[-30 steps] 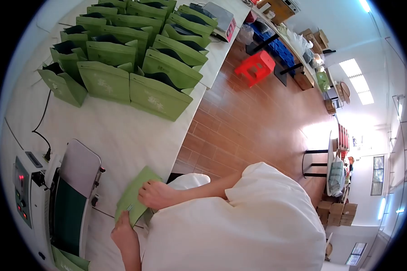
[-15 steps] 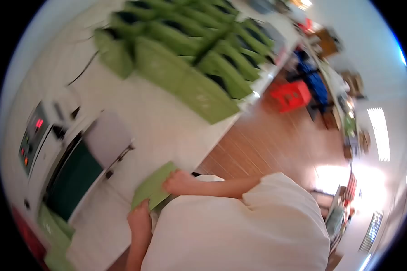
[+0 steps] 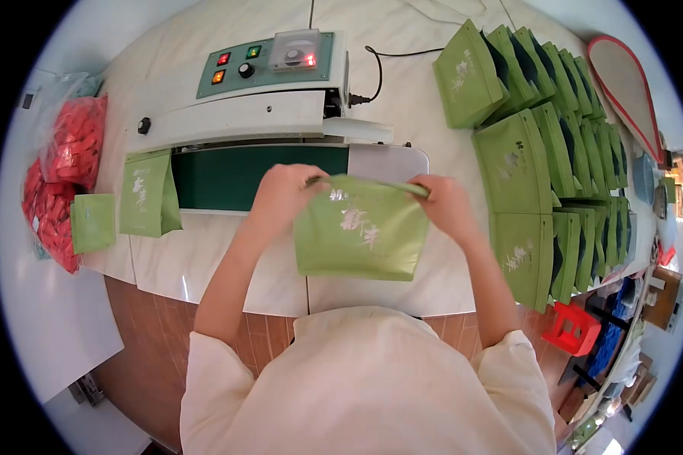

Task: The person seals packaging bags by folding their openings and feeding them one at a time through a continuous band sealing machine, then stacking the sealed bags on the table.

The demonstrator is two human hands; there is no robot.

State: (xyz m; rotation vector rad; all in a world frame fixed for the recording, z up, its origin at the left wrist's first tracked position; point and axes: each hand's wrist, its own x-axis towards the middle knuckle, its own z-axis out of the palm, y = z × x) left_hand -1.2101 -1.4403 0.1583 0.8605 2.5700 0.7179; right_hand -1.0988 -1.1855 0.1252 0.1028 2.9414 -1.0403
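Observation:
A green pouch (image 3: 361, 241) with silver characters hangs between my hands in front of the band sealer (image 3: 235, 117). My left hand (image 3: 282, 196) grips one upper corner of it, and my right hand (image 3: 446, 203) pinches the other. The pouch's top edge is stretched between them, close to the sealer's dark green conveyor belt (image 3: 243, 182) and the grey plate (image 3: 387, 165) at its right end. Another green pouch (image 3: 146, 193) stands at the belt's left end. Lit buttons show on the sealer's control panel (image 3: 262, 64).
Rows of open green pouches (image 3: 512, 163) stand on the right of the table. Left are clear bags of red packets (image 3: 72, 144) and a flat green pouch (image 3: 93, 222). A black power cord (image 3: 379, 72) runs behind. A red stool (image 3: 571, 329) is on the floor at right.
My view has swung round to face the sealer. The pouch, earlier low against my body, is now held up by both top corners before the sealer.

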